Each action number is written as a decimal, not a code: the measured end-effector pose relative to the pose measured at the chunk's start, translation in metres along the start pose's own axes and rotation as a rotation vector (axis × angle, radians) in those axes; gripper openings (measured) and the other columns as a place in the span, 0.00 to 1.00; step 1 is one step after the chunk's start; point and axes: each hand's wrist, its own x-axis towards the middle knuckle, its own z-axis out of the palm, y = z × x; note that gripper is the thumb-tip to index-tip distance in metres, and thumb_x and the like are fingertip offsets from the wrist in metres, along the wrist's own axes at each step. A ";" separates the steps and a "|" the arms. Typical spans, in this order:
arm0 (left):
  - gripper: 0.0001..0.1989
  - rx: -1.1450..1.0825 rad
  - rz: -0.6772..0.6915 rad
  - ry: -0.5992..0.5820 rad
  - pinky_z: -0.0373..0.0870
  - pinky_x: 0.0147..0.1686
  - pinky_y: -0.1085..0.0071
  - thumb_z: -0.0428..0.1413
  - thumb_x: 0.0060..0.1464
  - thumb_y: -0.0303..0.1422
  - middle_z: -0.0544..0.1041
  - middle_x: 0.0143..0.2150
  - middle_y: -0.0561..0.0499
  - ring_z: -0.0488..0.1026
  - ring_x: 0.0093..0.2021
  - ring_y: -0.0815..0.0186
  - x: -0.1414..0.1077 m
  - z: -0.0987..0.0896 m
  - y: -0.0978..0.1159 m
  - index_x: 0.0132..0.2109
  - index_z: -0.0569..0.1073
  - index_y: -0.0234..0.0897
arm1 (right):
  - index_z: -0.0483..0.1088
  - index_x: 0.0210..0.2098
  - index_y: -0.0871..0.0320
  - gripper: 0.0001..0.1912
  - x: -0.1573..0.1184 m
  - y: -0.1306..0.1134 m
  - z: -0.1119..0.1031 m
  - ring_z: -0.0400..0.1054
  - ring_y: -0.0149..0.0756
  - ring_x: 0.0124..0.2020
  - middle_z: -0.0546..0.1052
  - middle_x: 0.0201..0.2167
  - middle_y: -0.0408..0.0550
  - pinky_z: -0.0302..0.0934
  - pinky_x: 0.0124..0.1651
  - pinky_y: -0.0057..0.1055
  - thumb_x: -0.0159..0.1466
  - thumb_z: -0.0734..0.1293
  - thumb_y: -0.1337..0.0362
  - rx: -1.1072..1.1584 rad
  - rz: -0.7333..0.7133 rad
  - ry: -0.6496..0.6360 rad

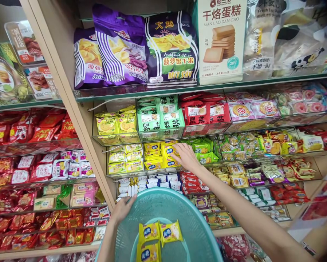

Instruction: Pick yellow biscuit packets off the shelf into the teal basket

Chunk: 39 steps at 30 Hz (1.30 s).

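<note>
My left hand (124,208) is closed over the left rim of a teal plastic basket (196,214). Inside it, on the bottom, lie yellow snack packets (170,231) with blue labels. My right hand (185,156) reaches over to a clear shelf bin, its fingers stretched out at the yellow snack packets (153,162) there, which look like those in the basket. Its fingertips overlap the packets; a firm grip on one does not show. Green packets (204,147) sit just right of this hand, and pale yellow-green packets (125,156) fill the compartment to the left.
Above, a glass shelf (174,87) bears purple chip bags (119,47) and a cake box (220,40). A wooden upright (70,105) divides the racks, with red packets (46,127) left of it. Clear bin fronts (163,135) edge each tier. White and blue packets (155,181) lie behind the basket.
</note>
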 end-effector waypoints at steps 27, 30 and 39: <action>0.25 -0.005 0.007 -0.005 0.60 0.32 0.72 0.43 0.51 0.54 0.70 0.23 0.53 0.69 0.31 0.60 0.003 0.005 -0.006 0.24 0.67 0.37 | 0.57 0.57 0.64 0.23 0.039 -0.052 0.020 0.53 0.42 0.57 0.65 0.55 0.55 0.44 0.60 0.42 0.67 0.51 0.59 -0.025 -0.254 -0.058; 0.27 -0.008 0.010 -0.003 0.59 0.31 0.72 0.42 0.50 0.55 0.68 0.22 0.54 0.68 0.30 0.61 0.000 0.004 -0.007 0.23 0.67 0.37 | 0.57 0.57 0.64 0.21 0.055 -0.064 0.030 0.57 0.44 0.53 0.69 0.51 0.57 0.49 0.55 0.43 0.66 0.53 0.64 -0.088 -0.210 -0.081; 0.27 0.015 -0.053 0.041 0.57 0.29 0.72 0.42 0.49 0.57 0.64 0.20 0.55 0.67 0.29 0.62 -0.007 -0.002 -0.020 0.22 0.63 0.37 | 0.56 0.57 0.66 0.24 0.058 -0.068 0.054 0.56 0.47 0.52 0.68 0.50 0.62 0.46 0.54 0.46 0.60 0.56 0.73 -0.175 -0.098 -0.057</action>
